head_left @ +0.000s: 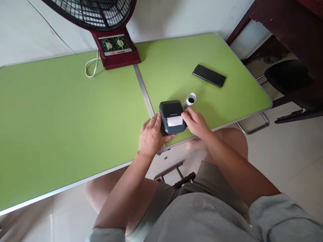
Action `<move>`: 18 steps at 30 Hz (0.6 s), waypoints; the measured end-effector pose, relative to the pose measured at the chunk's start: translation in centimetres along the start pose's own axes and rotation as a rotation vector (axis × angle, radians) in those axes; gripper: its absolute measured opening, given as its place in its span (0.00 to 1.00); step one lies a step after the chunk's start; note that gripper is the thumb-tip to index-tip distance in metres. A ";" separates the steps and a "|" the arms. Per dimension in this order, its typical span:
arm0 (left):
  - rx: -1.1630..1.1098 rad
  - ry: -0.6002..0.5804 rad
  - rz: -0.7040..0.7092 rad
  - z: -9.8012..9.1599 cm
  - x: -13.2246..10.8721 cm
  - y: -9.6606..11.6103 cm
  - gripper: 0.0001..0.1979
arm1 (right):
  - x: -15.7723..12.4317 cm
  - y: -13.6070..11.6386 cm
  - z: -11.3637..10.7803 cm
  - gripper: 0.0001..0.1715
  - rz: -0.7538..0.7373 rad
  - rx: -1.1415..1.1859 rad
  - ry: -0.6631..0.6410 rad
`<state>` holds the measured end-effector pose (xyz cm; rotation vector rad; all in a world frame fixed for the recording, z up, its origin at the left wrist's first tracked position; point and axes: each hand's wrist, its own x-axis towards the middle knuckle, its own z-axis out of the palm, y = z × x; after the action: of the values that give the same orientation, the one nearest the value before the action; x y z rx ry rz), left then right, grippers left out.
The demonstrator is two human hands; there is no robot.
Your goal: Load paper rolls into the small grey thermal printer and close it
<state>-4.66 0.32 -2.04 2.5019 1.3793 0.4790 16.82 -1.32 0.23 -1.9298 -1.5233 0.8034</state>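
Note:
A small dark label printer [171, 108] sits on the green table [101, 111] near its front edge. White paper [175, 121] sticks out of the printer's slot. My left hand [151, 136] wraps round the printer's left side, thumb along its lower edge. At the printer's right side, my right hand [195, 121] pinches the right end of the paper between thumb and forefinger. Just behind that hand is a white paper roll [190, 99] with a dark core.
A dark red fan [118, 53] with a white cord [95, 67] stands at the back against the wall. A black phone [209, 76] lies at the right. A metal strip [143, 85] crosses the table. Beyond it at right is a black chair [287, 77].

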 end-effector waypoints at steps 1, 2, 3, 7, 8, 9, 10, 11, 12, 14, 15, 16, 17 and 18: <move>-0.012 0.001 -0.004 0.0 0.1 -0.1 0.48 | 0.0 -0.2 0.0 0.21 -0.005 -0.055 -0.003; -0.024 0.000 -0.007 -0.1 0.2 -0.2 0.48 | 0.0 -0.3 0.1 0.22 -0.008 -0.099 -0.006; -0.032 -0.002 -0.011 -0.1 0.3 -0.2 0.48 | 0.0 -0.5 0.1 0.22 -0.009 -0.129 -0.010; -0.041 -0.023 -0.027 -0.5 0.6 -0.2 0.47 | 0.1 -0.8 0.0 0.23 -0.010 -0.129 -0.042; -0.040 -0.033 -0.028 -0.6 0.6 -0.1 0.46 | 0.1 -0.8 -0.2 0.23 -0.016 -0.115 -0.048; -0.036 -0.041 -0.028 -0.7 0.6 0.1 0.46 | 0.1 -0.9 -0.3 0.24 -0.019 -0.096 -0.054; -0.028 -0.048 -0.027 -0.7 0.5 0.2 0.45 | 0.1 -1.0 -0.5 0.24 -0.014 -0.069 -0.064; -0.018 -0.053 -0.028 -0.8 0.5 0.4 0.46 | 0.1 -1.2 -0.8 0.24 0.005 -0.030 -0.087; -0.005 -0.057 -0.029 -0.8 0.4 0.5 0.47 | 0.1 -1.4 -1.1 0.24 0.041 0.015 -0.124; 0.018 -0.065 -0.031 -0.7 0.3 0.6 0.50 | 0.1 -1.9 -1.7 0.21 0.136 0.070 -0.198; 0.027 -0.068 -0.034 -0.6 0.2 0.6 0.52 | 0.2 -2.2 -2.0 0.19 0.173 0.061 -0.206; 0.035 -0.069 -0.040 -0.5 0.1 0.6 0.54 | 0.2 -2.5 -2.3 0.18 0.189 0.029 -0.185; 0.041 -0.069 -0.044 -0.4 0.1 0.6 0.55 | 0.2 -2.8 -2.6 0.18 0.179 -0.015 -0.139; 0.046 -0.067 -0.046 -0.3 0.0 0.6 0.56 | 0.2 -3.1 -2.8 0.18 0.147 -0.054 -0.077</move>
<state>-4.32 0.07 -1.58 2.4918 1.4344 0.3554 16.92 -0.60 4.32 -2.0921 -1.4744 0.9181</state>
